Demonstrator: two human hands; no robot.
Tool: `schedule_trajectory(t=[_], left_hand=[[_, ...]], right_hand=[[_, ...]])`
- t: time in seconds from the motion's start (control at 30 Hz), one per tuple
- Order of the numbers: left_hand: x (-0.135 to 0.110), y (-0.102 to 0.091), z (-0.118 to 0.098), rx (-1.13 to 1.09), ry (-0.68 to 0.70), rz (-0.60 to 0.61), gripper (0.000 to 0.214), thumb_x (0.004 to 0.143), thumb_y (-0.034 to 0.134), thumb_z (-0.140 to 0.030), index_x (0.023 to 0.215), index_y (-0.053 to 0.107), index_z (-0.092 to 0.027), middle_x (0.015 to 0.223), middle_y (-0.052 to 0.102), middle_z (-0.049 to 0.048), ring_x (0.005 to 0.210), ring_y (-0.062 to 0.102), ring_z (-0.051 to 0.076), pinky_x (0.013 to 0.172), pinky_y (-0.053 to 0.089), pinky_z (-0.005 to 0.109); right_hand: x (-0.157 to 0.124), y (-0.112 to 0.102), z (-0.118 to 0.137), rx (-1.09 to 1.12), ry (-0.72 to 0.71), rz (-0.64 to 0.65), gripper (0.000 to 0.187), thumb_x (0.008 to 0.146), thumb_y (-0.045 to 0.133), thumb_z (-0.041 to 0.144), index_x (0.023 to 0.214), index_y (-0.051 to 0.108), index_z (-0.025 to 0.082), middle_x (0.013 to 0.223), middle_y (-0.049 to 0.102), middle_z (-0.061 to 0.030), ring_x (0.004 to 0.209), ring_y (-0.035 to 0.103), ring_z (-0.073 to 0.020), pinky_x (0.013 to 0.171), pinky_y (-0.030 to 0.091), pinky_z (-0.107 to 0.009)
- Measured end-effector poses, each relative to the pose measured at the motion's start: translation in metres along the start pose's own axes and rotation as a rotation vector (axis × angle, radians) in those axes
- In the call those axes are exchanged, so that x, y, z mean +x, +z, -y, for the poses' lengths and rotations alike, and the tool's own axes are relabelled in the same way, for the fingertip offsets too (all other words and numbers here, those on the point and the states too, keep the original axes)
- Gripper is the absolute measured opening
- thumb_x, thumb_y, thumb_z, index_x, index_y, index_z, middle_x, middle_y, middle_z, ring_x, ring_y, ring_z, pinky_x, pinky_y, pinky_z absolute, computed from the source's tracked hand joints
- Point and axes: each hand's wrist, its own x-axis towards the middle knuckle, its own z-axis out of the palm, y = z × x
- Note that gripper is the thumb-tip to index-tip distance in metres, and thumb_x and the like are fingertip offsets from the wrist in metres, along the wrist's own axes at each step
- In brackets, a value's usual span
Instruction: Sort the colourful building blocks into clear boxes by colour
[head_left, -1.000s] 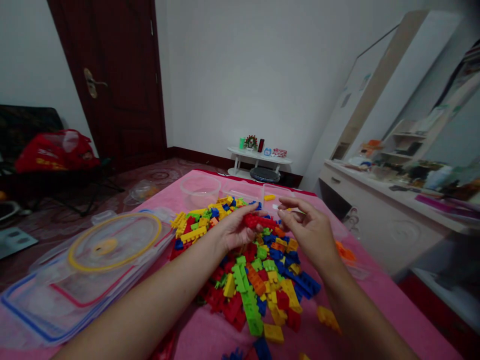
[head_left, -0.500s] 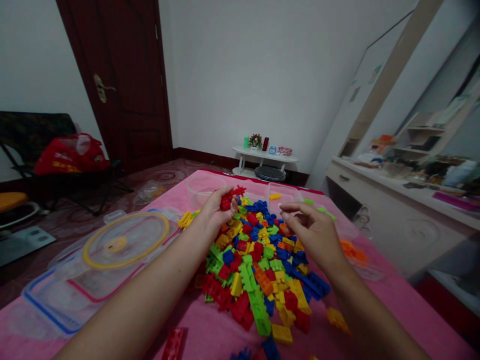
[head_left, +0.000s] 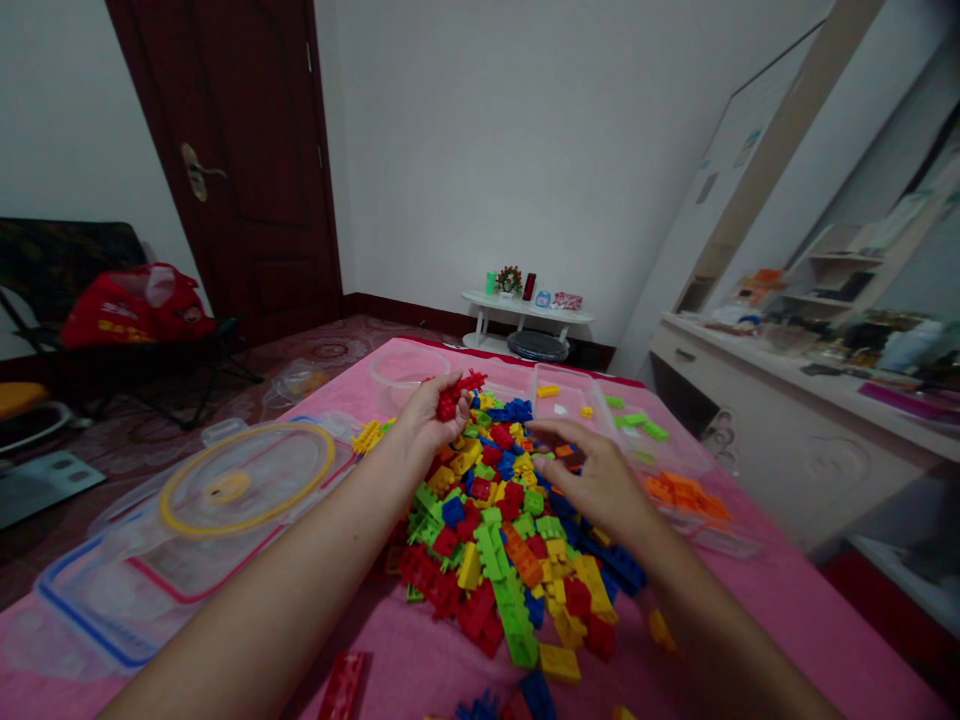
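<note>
blocks (head_left: pixel 514 580) lie heaped before us on a pink cloth (head_left: pixel 420 665), twelve o'clock being the far wall. at eleven o'clock on the heap, our left hand (head_left: pixel 435 420) is curled round a bunch of red blocks (head_left: pixel 450 400). our right hand (head_left: pixel 592 470) hangs at about two o'clock, thumb and fingers apart by a narrow gap; whether its fingertips touch the heap, we cannot tell. a round tub (head_left: pixel 409 352) stands at eleven o'clock, beyond our left hand. just past twelve o'clock, a yellow block (head_left: pixel 548 391) lies in a clear box. we see green blocks (head_left: pixel 645 425) at two o'clock, orange blocks (head_left: pixel 686 497) at three o'clock, stacked lids (head_left: pixel 262 480) at nine o'clock, and one long red block (head_left: pixel 345 685) between seven and eight.
</note>
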Motion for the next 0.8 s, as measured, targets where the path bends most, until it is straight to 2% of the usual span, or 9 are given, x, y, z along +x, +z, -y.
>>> schedule_trajectory(t=[0.07, 0.13, 0.2, 0.27, 0.4, 0.57, 0.67, 0.8], left_hand=[[0.002, -0.001, 0.001, 0.016, 0.031, -0.034, 0.009, 0.076, 0.056, -0.007, 0.067, 0.054, -0.011, 0.051, 0.054, 0.0007, 0.041, 0.050, 0.006, 0.036, 0.043, 0.012], [0.004, -0.002, 0.003, 0.023, 0.062, -0.071, 0.010, 0.075, 0.057, -0.005, 0.067, 0.055, -0.011, 0.052, 0.056, 0.0007, 0.043, 0.052, 0.007, 0.037, 0.044, 0.013], [0.006, -0.003, 0.005, 0.019, 0.077, -0.095, 0.010, 0.074, 0.057, -0.003, 0.068, 0.055, -0.011, 0.055, 0.058, 0.0012, 0.046, 0.055, 0.008, 0.041, 0.047, 0.014], [0.006, -0.003, 0.008, 0.009, 0.078, -0.095, 0.011, 0.073, 0.056, -0.001, 0.069, 0.055, -0.011, 0.058, 0.060, 0.0022, 0.051, 0.059, 0.010, 0.045, 0.051, 0.016], [0.003, 0.000, 0.012, 0.014, 0.060, -0.050, 0.010, 0.073, 0.055, -0.001, 0.073, 0.055, -0.011, 0.065, 0.063, 0.0052, 0.063, 0.065, 0.014, 0.056, 0.056, 0.022], [-0.001, 0.001, 0.018, 0.155, -0.016, 0.032, 0.008, 0.076, 0.054, -0.005, 0.080, 0.056, -0.011, 0.072, 0.065, 0.0081, 0.072, 0.067, 0.019, 0.062, 0.057, 0.029], [-0.004, 0.001, 0.022, 0.321, -0.128, 0.117, 0.011, 0.076, 0.057, -0.012, 0.087, 0.058, -0.012, 0.078, 0.067, 0.0098, 0.072, 0.067, 0.021, 0.061, 0.057, 0.032], [-0.012, 0.005, 0.033, 0.495, -0.243, 0.180, 0.020, 0.076, 0.059, -0.021, 0.095, 0.059, -0.014, 0.073, 0.066, 0.0064, 0.060, 0.065, 0.018, 0.056, 0.056, 0.032]], right_hand=[[-0.005, 0.011, 0.003, -0.037, -0.123, 0.134, 0.050, 0.072, 0.051, 0.011, 0.121, 0.055, 0.023, 0.122, 0.058, -0.0057, 0.112, 0.051, -0.0194, 0.096, 0.040, -0.039], [-0.010, 0.023, 0.005, -0.085, -0.254, 0.271, 0.062, 0.071, 0.045, 0.003, 0.129, 0.048, 0.026, 0.133, 0.050, -0.0032, 0.124, 0.040, -0.0181, 0.105, 0.030, -0.041], [-0.014, 0.033, 0.006, -0.111, -0.332, 0.381, 0.064, 0.072, 0.041, -0.001, 0.128, 0.048, 0.028, 0.134, 0.049, -0.0011, 0.126, 0.037, -0.0165, 0.106, 0.028, -0.040], [-0.016, 0.039, 0.006, -0.118, -0.348, 0.407, 0.055, 0.074, 0.041, -0.001, 0.120, 0.056, 0.026, 0.127, 0.054, -0.0017, 0.120, 0.042, -0.0157, 0.103, 0.032, -0.036], [-0.016, 0.041, 0.005, -0.146, -0.275, 0.326, 0.036, 0.075, 0.049, 0.002, 0.103, 0.063, 0.021, 0.104, 0.062, -0.0050, 0.098, 0.054, -0.0158, 0.088, 0.041, -0.031], [-0.011, 0.032, 0.002, -0.167, -0.192, 0.240, 0.025, 0.074, 0.049, 0.004, 0.085, 0.065, 0.020, 0.085, 0.062, -0.0020, 0.084, 0.056, -0.0143, 0.078, 0.042, -0.027], [-0.007, 0.023, 0.004, -0.077, -0.144, 0.075, 0.024, 0.075, 0.046, 0.005, 0.081, 0.065, 0.019, 0.083, 0.064, -0.0016, 0.081, 0.058, -0.0139, 0.076, 0.042, -0.027], [-0.004, 0.015, 0.008, 0.056, -0.081, -0.165, 0.021, 0.078, 0.046, 0.011, 0.082, 0.065, 0.019, 0.083, 0.064, -0.0032, 0.078, 0.059, -0.0148, 0.072, 0.046, -0.027]])
